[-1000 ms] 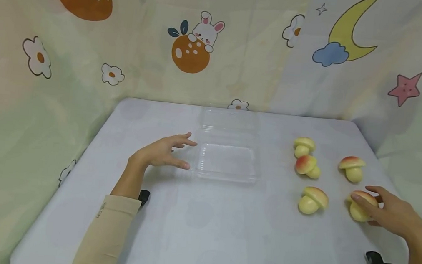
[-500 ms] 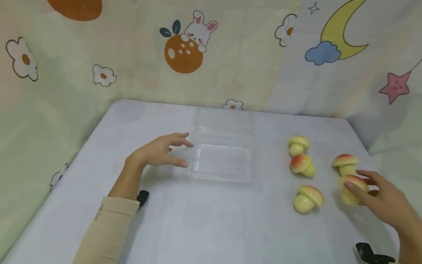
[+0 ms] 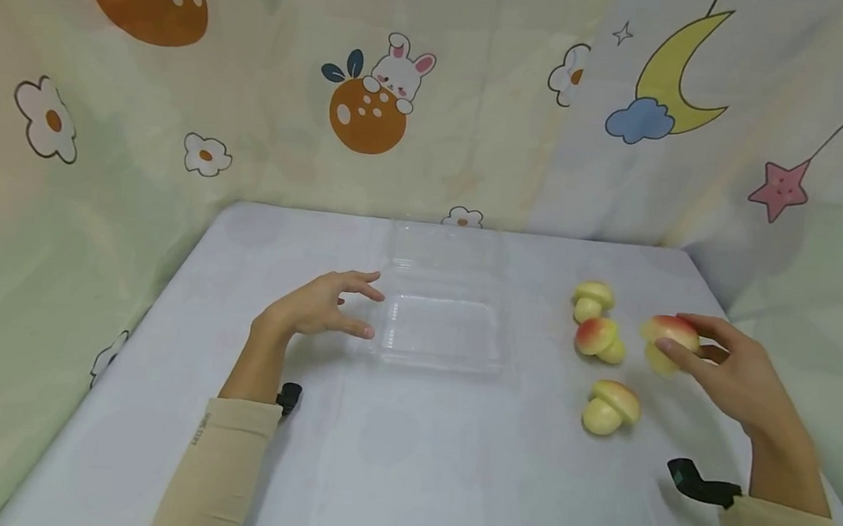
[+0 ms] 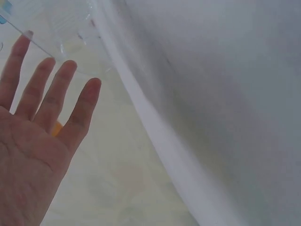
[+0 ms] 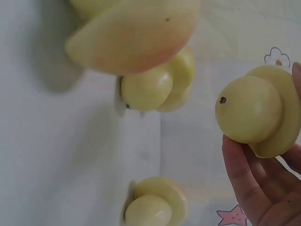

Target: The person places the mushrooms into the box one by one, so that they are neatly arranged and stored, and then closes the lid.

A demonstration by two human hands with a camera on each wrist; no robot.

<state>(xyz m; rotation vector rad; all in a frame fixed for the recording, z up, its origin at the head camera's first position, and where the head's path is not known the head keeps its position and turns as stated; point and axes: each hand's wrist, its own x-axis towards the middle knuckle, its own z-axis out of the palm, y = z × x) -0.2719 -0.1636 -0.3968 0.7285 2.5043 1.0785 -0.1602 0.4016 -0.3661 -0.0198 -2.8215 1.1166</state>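
My right hand [image 3: 731, 374] pinches a toy mushroom [image 3: 660, 359] with a reddish-yellow cap, thumb on the near side. In the right wrist view this mushroom [image 5: 249, 110] is raised off the table, its round stem toward the camera. Fingers spread, my left hand [image 3: 316, 304] stays beside the left edge of a clear plastic clamshell box [image 3: 441, 332], whose lid [image 3: 447, 248] lies folded back. The left wrist view has the left palm [image 4: 33, 155] facing the camera, nothing in it. Another mushroom, seen earlier at the right, is hidden in the head view behind the held one.
Left of the right hand lie a yellow mushroom [image 3: 593, 299], a red-capped mushroom [image 3: 599, 339] close against it, and a nearer mushroom [image 3: 610, 409]. The white-covered table [image 3: 404, 462] meets a printed cloth backdrop [image 3: 478, 134] at its far edge.
The right hand has lifted its mushroom and carried it leftward and away from me, in front of the one behind. The left hand has held its place by the box.
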